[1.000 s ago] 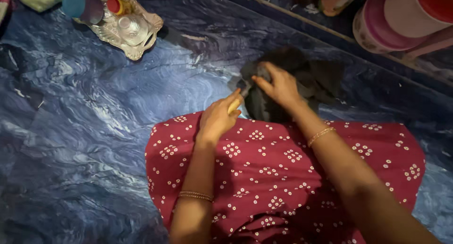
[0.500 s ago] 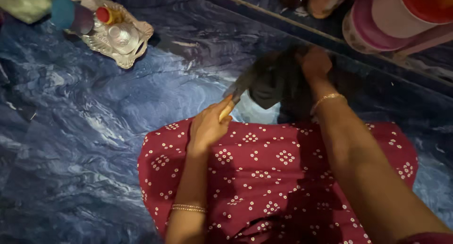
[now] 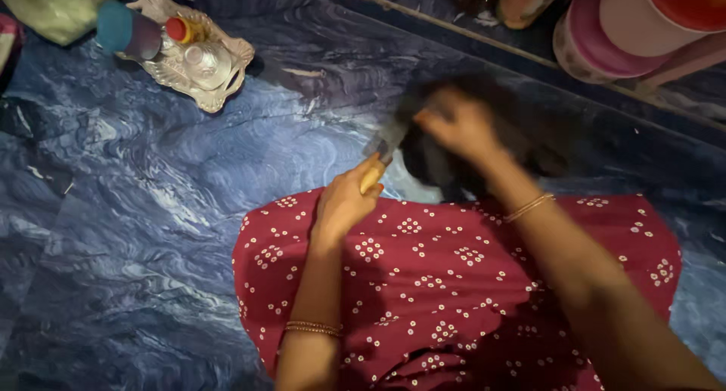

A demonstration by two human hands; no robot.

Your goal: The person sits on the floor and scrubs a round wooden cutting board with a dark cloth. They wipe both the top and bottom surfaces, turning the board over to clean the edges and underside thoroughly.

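Note:
My left hand (image 3: 345,202) grips the pale yellow handle of a knife (image 3: 383,147), whose grey blade points up and away towards a dark cloth (image 3: 522,138). My right hand (image 3: 457,122), blurred by motion, presses a fold of that dark cloth against the blade near its tip. The cloth lies bunched on the blue marbled floor (image 3: 151,209) just beyond my lap, which is covered by a maroon dotted garment (image 3: 454,277). Both wrists carry thin gold bangles.
An ornate silver tray (image 3: 198,62) with small bottles, one red-capped, stands at the upper left beside a teal-topped container (image 3: 125,29). Pink and red plastic tubs (image 3: 628,28) sit at the upper right behind a raised floor edge. A pale green bundle (image 3: 57,5) lies in the top left corner.
My right hand, which had reached to the far side of the cloth, has come back left onto the blade. The left hand and knife stayed almost in place.

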